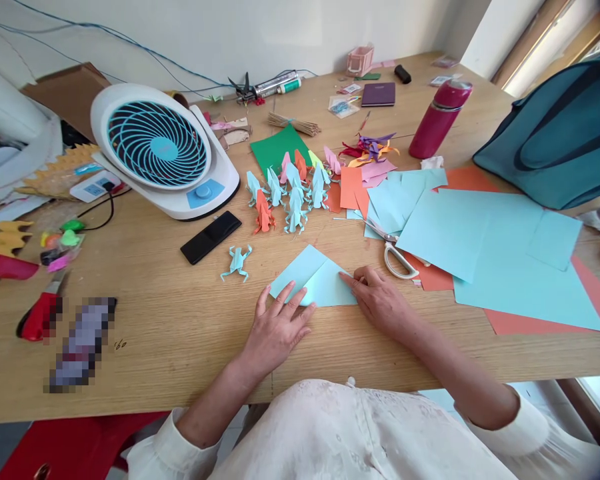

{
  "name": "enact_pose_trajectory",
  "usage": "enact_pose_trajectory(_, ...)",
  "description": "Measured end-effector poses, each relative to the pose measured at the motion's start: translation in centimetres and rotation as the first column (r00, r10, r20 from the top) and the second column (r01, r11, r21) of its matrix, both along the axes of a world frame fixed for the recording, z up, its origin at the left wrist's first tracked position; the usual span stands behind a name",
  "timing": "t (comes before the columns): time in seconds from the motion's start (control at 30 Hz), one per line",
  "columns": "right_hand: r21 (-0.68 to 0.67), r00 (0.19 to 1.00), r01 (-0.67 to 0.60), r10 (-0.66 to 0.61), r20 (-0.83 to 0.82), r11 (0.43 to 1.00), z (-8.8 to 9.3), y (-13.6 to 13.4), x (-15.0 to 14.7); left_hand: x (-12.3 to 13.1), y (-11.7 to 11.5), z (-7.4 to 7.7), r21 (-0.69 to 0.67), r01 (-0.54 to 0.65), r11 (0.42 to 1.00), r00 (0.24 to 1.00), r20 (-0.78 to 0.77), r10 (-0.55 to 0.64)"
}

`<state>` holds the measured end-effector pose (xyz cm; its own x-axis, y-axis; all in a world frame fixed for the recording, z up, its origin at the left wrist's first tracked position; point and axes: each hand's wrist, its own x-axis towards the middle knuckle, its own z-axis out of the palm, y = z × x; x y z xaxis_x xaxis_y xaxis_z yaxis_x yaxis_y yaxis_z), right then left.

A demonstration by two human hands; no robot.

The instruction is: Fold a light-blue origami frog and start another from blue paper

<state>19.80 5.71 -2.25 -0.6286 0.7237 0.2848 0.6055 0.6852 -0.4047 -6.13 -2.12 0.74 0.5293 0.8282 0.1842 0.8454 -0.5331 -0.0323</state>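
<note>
A light-blue sheet of folding paper [325, 283] lies partly folded on the table before me, with a diagonal flap edge across its middle. My left hand [277, 325] rests on its lower left part, fingers spread and flat. At the paper's right corner is my right hand [384, 301], its fingers curled together and the index fingertip on the corner; its thumb is hidden. Just left of the paper sits a small light-blue origami frog [237, 263]. Behind, several folded paper figures [295, 207] in blue, orange and pink stand grouped.
White-handled scissors [399, 259] lie right of the paper, near large blue sheets [520, 253] over orange ones. A white fan [167, 150] and black phone [211, 237] are at left. A magenta bottle [437, 123] and teal bag [555, 140] stand at back right.
</note>
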Motion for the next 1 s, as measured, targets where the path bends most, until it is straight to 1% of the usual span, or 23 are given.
enact_pose_trajectory(0.27, 0.019, 1.0, -0.013, 0.012, 0.022, 1.0, -0.2, 0.1, 0.1, -0.3, 0.0, 0.0, 0.002, 0.007, 1.0, 0.999, -0.035, -0.007)
enact_pose_trajectory(0.4, 0.022, 0.998, -0.006, 0.005, 0.06, 1.0, 0.3, 0.1, -0.1, -0.3, 0.1, -0.1, -0.003, 0.012, 1.0, 1.0, -0.028, -0.012)
enact_pose_trajectory(0.53, 0.034, 0.985, -0.006, 0.0, 0.175, 0.999, 1.3, 0.3, -1.1, -0.2, 0.2, -0.1, -0.007, 0.022, 1.0, 1.0, -0.012, -0.023)
enact_pose_trajectory(0.6, 0.054, 0.965, -0.009, -0.006, 0.262, 0.999, 1.6, 0.5, -1.8, -0.1, 0.2, -0.1, -0.011, 0.025, 1.0, 1.0, -0.009, -0.025)
enact_pose_trajectory(0.67, 0.046, 0.938, -0.001, -0.015, 0.345, 0.999, 1.8, 0.7, -2.4, -0.1, 0.2, -0.1, -0.01, 0.028, 1.0, 1.0, -0.012, -0.028)
enact_pose_trajectory(0.73, 0.017, 0.912, 0.039, -0.042, 0.409, 0.999, 2.0, 0.8, -2.8, -0.1, 0.2, -0.1, -0.007, 0.026, 1.0, 1.0, -0.015, -0.026)
enact_pose_trajectory(0.87, -0.016, 0.852, 0.158, -0.128, 0.507, 0.987, 2.6, 0.8, -3.4, -0.1, 0.2, -0.3, -0.004, 0.023, 1.0, 1.0, -0.01, -0.023)
enact_pose_trajectory(1.0, -0.038, 0.815, 0.214, -0.157, 0.558, 0.976, 3.0, 0.8, -3.7, -0.1, 0.2, -0.4, 0.0, 0.02, 1.0, 1.0, 0.005, -0.02)
